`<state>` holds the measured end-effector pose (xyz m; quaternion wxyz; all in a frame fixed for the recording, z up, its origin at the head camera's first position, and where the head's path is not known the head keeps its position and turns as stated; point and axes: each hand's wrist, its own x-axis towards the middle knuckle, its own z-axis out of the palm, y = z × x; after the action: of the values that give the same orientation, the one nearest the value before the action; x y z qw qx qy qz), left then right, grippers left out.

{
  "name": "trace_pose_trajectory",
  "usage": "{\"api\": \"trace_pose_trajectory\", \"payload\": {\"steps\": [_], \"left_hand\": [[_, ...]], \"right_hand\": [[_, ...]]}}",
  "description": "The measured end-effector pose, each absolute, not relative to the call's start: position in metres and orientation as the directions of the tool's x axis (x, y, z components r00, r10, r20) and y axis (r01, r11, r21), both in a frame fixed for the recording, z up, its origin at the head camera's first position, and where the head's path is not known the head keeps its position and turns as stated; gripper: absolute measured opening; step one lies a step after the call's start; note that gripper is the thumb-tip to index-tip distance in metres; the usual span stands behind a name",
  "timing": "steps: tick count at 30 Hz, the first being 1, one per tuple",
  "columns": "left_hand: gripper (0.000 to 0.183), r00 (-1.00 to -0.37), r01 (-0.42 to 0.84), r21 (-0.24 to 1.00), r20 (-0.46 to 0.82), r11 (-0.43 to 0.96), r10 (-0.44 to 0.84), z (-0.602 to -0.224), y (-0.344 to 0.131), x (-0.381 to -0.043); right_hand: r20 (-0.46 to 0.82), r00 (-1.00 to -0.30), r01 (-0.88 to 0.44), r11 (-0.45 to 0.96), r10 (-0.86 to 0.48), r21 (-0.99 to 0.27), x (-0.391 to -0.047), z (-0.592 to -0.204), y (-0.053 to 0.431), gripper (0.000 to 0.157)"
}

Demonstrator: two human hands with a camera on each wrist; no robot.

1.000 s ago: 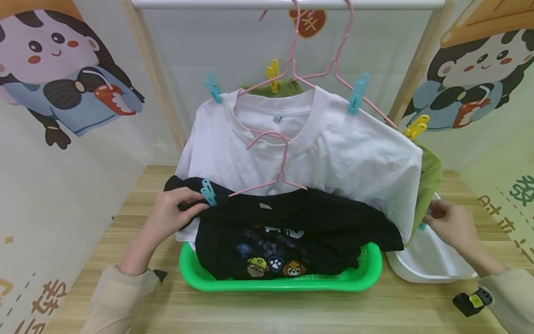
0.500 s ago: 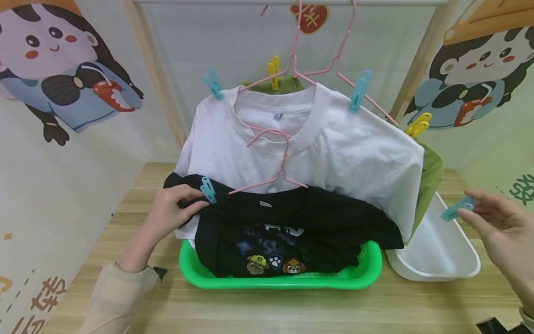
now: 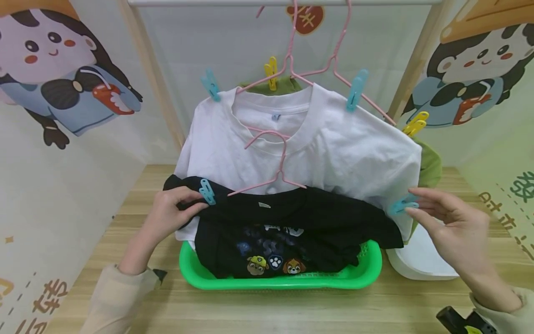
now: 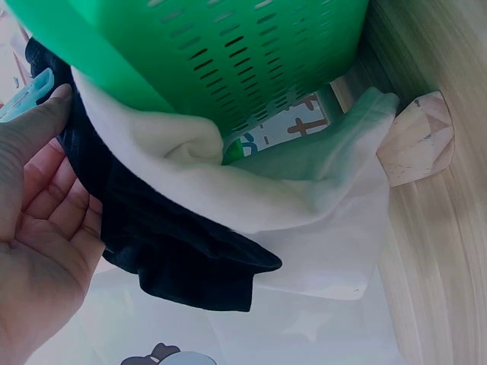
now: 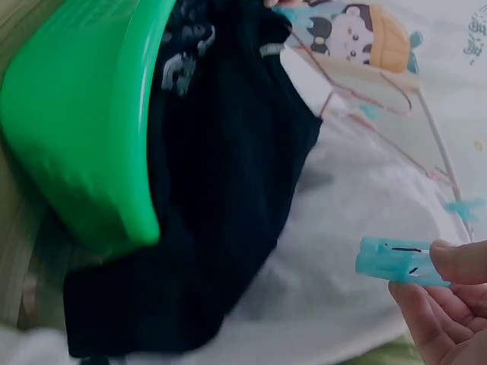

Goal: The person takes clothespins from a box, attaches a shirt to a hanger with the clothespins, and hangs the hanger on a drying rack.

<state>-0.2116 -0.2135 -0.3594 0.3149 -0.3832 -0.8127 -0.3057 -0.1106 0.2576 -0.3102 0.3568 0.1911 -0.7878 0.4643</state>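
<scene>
Head view: left hand (image 3: 168, 214) pinched the left shoulder of the black cotton T-shirt (image 3: 292, 227) on its pink wire hanger (image 3: 273, 160), beside a clipped blue plastic clothespin (image 3: 207, 191). The shirt draped into the green slotted plastic basket (image 3: 279, 280). Right hand (image 3: 452, 222) pinched a loose blue peg (image 3: 402, 204) near the shirt's right shoulder.

Left wrist view: thumb lay on dark cloth, fingers loosely extended; that hold looked light, so the shoulder could slide off the hanger.

Right wrist view: fingertips (image 5: 445, 293) nipped only the peg's tail; it could twist free or bite cloth alone.
</scene>
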Motion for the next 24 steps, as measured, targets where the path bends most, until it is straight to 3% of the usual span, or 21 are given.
{"api": "trace_pose_trajectory", "payload": {"steps": [5,24], "left_hand": [[0.023,-0.51,0.813,0.258,0.746,0.521,0.427,-0.359,-0.214,-0.21],[0.024,-0.509,0.815,0.255,0.744,0.52,0.432,-0.359,-0.214,-0.209]], "right_hand": [[0.774,-0.633,-0.705,0.429,-0.023,-0.564,-0.121,-0.316,0.242,0.037],[0.834,-0.546,-0.77,0.439,-0.078,-0.464,-0.152,-0.333,0.209,0.036]]}}
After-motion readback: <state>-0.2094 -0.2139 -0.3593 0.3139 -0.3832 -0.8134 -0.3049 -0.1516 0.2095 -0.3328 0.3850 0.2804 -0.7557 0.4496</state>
